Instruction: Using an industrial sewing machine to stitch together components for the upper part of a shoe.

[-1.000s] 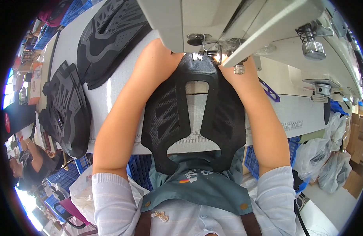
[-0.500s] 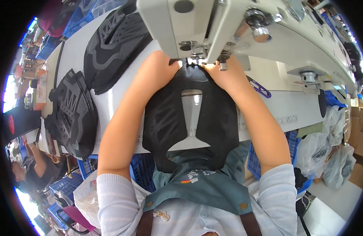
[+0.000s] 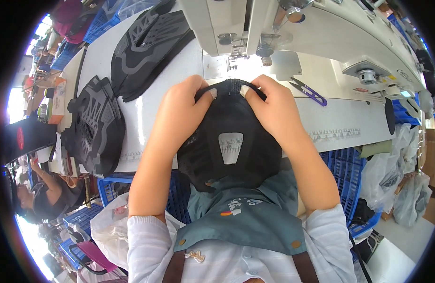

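Note:
A black shoe upper (image 3: 198, 155) is stretched between my two hands, just in front of the sewing machine's needle area (image 3: 234, 59). My left hand (image 3: 189, 101) pinches its far edge on the left, thumb on top. On the right, my right hand (image 3: 269, 101) grips the same edge, thumb also on top. The far edge curves up between both thumbs. Through a gap in the middle of the upper, the white table shows. Its near end hangs over the table edge against my green apron (image 3: 241, 207).
Stacked grey and black shoe uppers (image 3: 149, 52) lie at the left, with another pile (image 3: 97, 127) nearer me. Purple-handled thread snips (image 3: 311, 93) rest right of the machine. Blue crates (image 3: 342, 174) stand under the table edge. A person (image 3: 47, 188) sits at far left.
Both hands have drawn the shoe upper back from the needle toward me. Its far edge is now lifted and bent, and the gap in its middle looks shorter.

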{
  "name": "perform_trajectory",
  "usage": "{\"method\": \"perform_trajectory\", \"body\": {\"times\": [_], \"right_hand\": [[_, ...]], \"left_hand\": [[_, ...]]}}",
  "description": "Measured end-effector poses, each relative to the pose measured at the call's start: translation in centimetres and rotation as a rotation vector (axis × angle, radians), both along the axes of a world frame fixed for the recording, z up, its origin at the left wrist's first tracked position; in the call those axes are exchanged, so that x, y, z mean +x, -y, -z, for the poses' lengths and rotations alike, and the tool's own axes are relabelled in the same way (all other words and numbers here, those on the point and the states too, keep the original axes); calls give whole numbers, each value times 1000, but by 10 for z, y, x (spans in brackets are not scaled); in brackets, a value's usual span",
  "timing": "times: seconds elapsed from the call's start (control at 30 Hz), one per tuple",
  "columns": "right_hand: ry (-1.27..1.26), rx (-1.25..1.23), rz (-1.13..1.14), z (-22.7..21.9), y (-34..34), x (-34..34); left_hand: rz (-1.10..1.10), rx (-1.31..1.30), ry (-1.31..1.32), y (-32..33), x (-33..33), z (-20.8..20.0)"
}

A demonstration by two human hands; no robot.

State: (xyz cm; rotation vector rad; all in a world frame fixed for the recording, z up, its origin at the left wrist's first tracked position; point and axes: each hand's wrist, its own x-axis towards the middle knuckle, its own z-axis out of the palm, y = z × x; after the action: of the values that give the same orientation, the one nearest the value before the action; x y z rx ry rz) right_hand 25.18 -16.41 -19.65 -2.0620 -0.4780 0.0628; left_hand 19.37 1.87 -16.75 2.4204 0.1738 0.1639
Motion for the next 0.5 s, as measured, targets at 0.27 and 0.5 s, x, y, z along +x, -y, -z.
{"method": "perform_trajectory", "body": {"times": [0.27, 0.5], "right_hand": [[-1, 28, -59, -18, 8, -26], [567, 120, -286, -24, 23, -41]], "left_hand": [[-42, -76, 86, 11, -30, -22], [67, 3, 148, 13, -62, -21]]}}
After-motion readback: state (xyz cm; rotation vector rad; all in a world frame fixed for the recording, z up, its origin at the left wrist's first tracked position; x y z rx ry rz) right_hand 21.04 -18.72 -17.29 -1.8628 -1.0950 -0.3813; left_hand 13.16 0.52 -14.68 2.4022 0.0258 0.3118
